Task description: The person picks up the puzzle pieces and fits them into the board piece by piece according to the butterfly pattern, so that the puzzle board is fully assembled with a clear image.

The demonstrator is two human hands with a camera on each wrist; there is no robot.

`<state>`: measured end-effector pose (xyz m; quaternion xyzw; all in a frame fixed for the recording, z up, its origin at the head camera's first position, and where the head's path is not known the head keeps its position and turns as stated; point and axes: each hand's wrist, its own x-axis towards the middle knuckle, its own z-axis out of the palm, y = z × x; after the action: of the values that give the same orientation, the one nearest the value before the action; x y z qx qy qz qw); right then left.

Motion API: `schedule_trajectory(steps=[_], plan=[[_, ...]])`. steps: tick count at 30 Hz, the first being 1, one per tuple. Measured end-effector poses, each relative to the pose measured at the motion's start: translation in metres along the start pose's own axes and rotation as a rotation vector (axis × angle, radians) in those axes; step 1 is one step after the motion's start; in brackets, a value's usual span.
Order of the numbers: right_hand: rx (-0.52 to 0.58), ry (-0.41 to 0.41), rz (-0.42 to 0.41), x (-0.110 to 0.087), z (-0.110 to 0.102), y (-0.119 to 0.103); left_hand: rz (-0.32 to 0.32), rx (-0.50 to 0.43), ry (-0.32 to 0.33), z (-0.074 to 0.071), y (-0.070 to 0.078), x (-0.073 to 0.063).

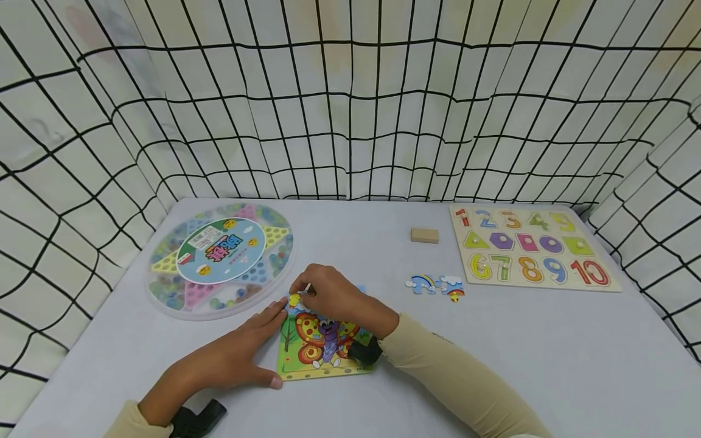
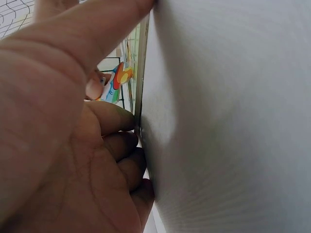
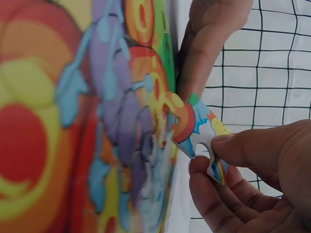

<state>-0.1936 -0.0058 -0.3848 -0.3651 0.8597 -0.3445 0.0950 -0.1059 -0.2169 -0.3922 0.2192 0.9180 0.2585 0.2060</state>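
A butterfly jigsaw puzzle board [image 1: 292, 360] lies flat before me. My left hand [image 1: 232, 353] rests along its left side, fingers stretched out toward the top left corner and thumb near the bottom left corner. In the left wrist view its fingertips [image 2: 127, 120] meet the board's edge. Over the board's upper left part, my right hand [image 1: 336, 296] pinches a jigsaw piece [image 3: 187, 127] between thumb and fingers. That piece, printed with a sun, cloud and rainbow, stands tilted in the right wrist view, its corner close to the board's surface.
Two loose jigsaw pieces, a rainbow one [image 1: 423, 283] and a cloud one [image 1: 452, 283], lie right of the board. Behind them is a wooden block [image 1: 424, 235]. A number board [image 1: 460, 243] sits at the back right, a round game box [image 1: 221, 250] at the back left. Netting surrounds the table.
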Motion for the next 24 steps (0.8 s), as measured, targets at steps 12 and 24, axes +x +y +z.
schedule_trajectory(steps=[12,24], plan=[[-0.138,-0.09,0.013,0.0031,0.0021,0.0066,-0.009,0.001,0.001,0.0004,-0.0011,0.0003],[-0.233,-0.169,0.028,0.0036,0.0026,0.0086,-0.014,0.0,0.0,0.0007,-0.0012,0.0015]])
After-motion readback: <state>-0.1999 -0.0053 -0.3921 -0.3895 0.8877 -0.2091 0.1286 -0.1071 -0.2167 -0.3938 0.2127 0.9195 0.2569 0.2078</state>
